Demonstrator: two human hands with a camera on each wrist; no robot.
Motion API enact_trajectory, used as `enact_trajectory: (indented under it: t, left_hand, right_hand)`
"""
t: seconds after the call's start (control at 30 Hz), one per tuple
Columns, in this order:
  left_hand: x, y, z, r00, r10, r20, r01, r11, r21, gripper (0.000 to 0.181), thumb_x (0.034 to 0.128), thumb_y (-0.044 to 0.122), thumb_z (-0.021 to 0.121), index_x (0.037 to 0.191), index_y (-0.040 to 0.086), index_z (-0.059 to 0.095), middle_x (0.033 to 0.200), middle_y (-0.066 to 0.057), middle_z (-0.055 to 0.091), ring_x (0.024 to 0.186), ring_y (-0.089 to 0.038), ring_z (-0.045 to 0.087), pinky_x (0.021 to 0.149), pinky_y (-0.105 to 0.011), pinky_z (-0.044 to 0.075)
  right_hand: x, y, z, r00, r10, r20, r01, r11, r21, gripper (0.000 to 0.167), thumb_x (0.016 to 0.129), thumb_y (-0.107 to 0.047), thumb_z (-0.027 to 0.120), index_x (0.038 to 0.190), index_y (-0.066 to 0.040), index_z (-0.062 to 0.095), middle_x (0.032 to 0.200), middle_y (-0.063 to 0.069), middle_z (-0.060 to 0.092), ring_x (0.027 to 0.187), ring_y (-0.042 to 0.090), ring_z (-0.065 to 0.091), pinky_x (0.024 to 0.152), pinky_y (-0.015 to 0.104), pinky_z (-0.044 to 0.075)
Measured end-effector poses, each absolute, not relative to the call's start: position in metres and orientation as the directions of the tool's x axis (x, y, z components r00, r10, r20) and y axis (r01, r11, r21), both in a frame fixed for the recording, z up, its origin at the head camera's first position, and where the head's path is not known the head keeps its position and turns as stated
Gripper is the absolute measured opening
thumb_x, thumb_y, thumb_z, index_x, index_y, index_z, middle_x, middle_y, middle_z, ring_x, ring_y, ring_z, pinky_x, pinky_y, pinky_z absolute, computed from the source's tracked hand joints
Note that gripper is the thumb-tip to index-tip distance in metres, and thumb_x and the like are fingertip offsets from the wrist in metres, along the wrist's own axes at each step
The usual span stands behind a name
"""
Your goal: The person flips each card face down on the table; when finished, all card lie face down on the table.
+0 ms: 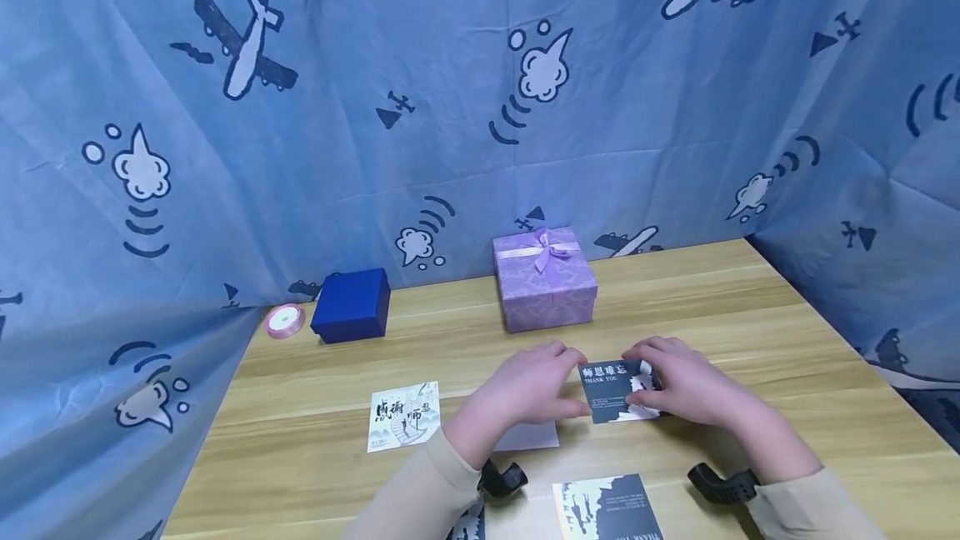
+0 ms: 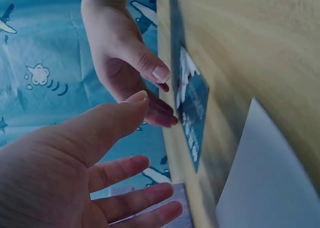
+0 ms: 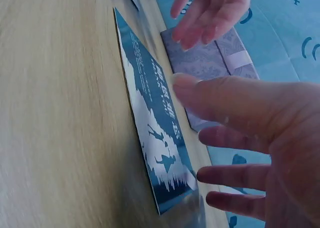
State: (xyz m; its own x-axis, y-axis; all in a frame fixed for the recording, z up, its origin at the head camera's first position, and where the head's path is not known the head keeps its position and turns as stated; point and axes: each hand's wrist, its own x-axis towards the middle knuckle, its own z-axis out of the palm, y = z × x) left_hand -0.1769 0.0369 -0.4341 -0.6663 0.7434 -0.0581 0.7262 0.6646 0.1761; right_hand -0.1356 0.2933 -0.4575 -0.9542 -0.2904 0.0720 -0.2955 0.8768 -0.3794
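Observation:
A dark thank-you card (image 1: 600,402) with white lettering and a pale landscape strip lies on the table between the two hands. Just left of it is my left hand (image 1: 525,382), its thumb and fingers spread apart and nothing held between them. My right hand (image 1: 686,382) is over the card's right side, with loosely bent fingers. In the right wrist view, a gap shows between the right thumb and fingers, and the card (image 3: 150,118) lies beneath them. Under the left hand, a plain white card (image 1: 531,437) is partly covered.
Behind stand a purple gift box (image 1: 551,294) with a bow and a dark blue box (image 1: 351,307). Beside the blue one lies a pink ribbon roll (image 1: 285,321). A pale calligraphy card (image 1: 405,417) lies left. Another dark card (image 1: 622,511) lies in front, and one (image 1: 471,526) is mostly hidden.

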Motion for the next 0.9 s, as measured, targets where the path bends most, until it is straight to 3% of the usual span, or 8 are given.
enact_trajectory:
  t: [0.33, 0.63, 0.9]
  left_hand:
    - [-0.176, 0.056, -0.445, -0.712, 0.699, -0.071, 0.686, 0.713, 0.145, 0.08, 0.0846, 0.069, 0.072, 0.148, 0.025, 0.049, 0.143, 0.005, 0.056, 0.127, -0.015, 0.056, 0.104, -0.039, 0.049]
    - [-0.178, 0.062, -0.455, -0.733, 0.678, -0.055, 0.665, 0.732, 0.148, 0.078, 0.0831, 0.071, 0.072, 0.143, 0.026, 0.05, 0.133, 0.007, 0.058, 0.118, -0.013, 0.056, 0.101, -0.04, 0.048]
    - [-0.177, 0.064, -0.458, -0.742, 0.666, -0.078, 0.659, 0.746, 0.102, 0.083, 0.0778, 0.074, 0.075, 0.141, 0.025, 0.055, 0.138, 0.006, 0.056, 0.125, -0.014, 0.053, 0.1, -0.039, 0.049]
  right_hand:
    - [-0.129, 0.301, -0.462, -0.958, -0.287, 0.015, -0.273, 0.891, -0.362, 0.089, 0.07, -0.058, 0.088, 0.141, -0.012, 0.06, 0.15, 0.03, 0.046, 0.134, 0.055, 0.042, 0.098, 0.079, 0.036]
    - [-0.13, 0.3, -0.464, -0.963, -0.269, -0.018, -0.244, 0.898, -0.367, 0.091, 0.07, -0.059, 0.088, 0.142, -0.011, 0.059, 0.154, 0.031, 0.042, 0.137, 0.055, 0.038, 0.1, 0.079, 0.034]
    - [-0.129, 0.3, -0.465, -0.963, -0.269, -0.006, -0.25, 0.9, -0.356, 0.096, 0.069, -0.062, 0.088, 0.143, -0.009, 0.058, 0.152, 0.03, 0.043, 0.136, 0.055, 0.04, 0.099, 0.078, 0.036]
